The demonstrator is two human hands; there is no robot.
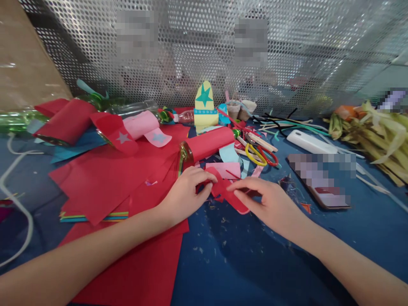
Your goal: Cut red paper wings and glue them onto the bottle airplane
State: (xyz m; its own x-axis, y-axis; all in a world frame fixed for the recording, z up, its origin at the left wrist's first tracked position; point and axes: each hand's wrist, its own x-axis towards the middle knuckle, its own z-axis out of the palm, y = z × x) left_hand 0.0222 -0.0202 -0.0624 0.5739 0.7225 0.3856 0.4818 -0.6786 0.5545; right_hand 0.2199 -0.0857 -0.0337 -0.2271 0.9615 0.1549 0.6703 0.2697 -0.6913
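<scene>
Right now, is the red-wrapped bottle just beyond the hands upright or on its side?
On its side: the red-wrapped bottle lies lengthwise, its bare end just beyond the left hand.

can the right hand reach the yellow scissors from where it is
Probably yes. The yellow scissors lie just beyond the right hand, handle loops uncovered, and only low paper scraps seem to lie between. Its fingertips are at the red paper piece, though, so it may need to leave that first.

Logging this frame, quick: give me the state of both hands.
Left hand: fingers curled at the red cutout; grip cannot be told.
Right hand: thumb and finger slightly parted at it; grip unclear too.
</scene>
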